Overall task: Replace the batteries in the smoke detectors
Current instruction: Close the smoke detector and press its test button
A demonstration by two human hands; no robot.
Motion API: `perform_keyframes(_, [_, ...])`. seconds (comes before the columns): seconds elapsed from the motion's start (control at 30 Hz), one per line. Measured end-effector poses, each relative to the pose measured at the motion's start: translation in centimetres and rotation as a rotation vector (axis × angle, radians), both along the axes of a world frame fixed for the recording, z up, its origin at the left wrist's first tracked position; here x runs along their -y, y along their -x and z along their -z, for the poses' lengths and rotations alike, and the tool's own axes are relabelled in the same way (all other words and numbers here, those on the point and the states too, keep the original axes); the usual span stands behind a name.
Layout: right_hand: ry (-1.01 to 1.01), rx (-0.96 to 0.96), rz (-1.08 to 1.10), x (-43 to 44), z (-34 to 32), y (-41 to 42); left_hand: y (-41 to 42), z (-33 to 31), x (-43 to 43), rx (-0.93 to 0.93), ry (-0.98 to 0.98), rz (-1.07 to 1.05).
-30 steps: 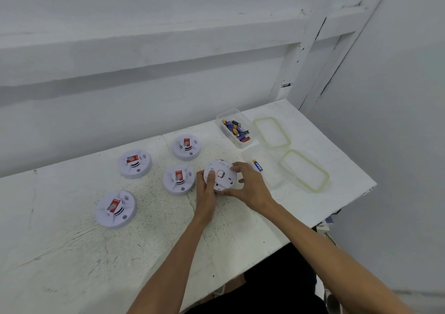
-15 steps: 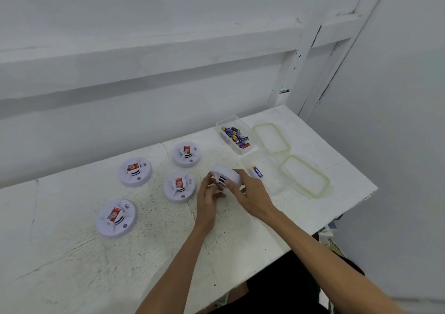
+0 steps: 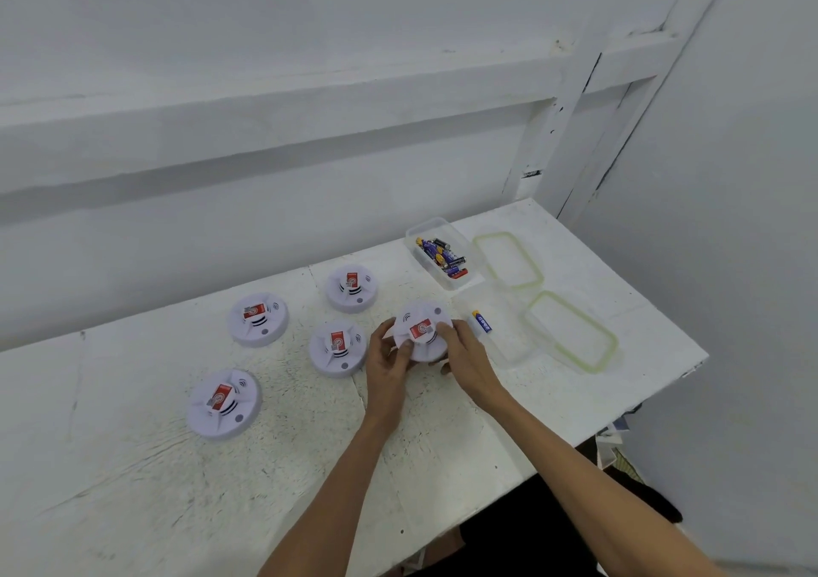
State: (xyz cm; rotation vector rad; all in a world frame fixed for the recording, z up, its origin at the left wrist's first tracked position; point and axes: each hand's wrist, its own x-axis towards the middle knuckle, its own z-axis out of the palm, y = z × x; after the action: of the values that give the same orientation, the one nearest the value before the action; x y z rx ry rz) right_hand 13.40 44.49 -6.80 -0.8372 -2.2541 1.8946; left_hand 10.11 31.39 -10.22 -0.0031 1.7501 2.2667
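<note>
Both hands are gripping one smoke detector (image 3: 420, 330) by its rim, the left hand (image 3: 387, 366) curling round its near-left edge and the right hand (image 3: 469, 361) round its right edge. It is facing up, showing a red-and-white label; whether it is resting on the white surface (image 3: 442, 443) or hanging just above it is hard to tell. Four more detectors are lying face up to the left: one far left (image 3: 257, 319), one at the back (image 3: 352, 288), one just beside the left hand (image 3: 337, 347) and one nearest the viewer (image 3: 222, 404). Each is wearing the same red-and-white label with small curved sound marks beside it; the print is too small to read. A clear tub (image 3: 427, 224) is holding a heap of blue batteries (image 3: 440, 255). A second clear tub (image 3: 509, 346) is holding a single blue battery (image 3: 481, 322) with a yellow end and unreadable white lettering. Two green-rimmed lids (image 3: 509, 262) (image 3: 571, 330) are lying to the right.
</note>
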Motion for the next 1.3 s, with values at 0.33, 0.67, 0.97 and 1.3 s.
perform_keyframes(0.33, [0.066, 0.058, -0.028, -1.4, 0.1, 0.8, -0.1, -0.1, -0.1, 0.036, -0.021, 0.002])
perform_keyframes(0.67, [0.452, -0.05, 0.136, 0.1, 0.4, 1.1, 0.2, -0.1, 0.2, -0.067, 0.028, 0.066])
perform_keyframes(0.97, [0.495, -0.067, 0.06, -0.9, 1.8, 0.4, 0.8, 0.8, 0.1, -0.106, 0.133, 0.204])
perform_keyframes(1.3, [0.448, -0.126, 0.09, -0.3, 2.4, -0.1, 1.2, 1.2, 0.0, -0.107, 0.233, 0.245])
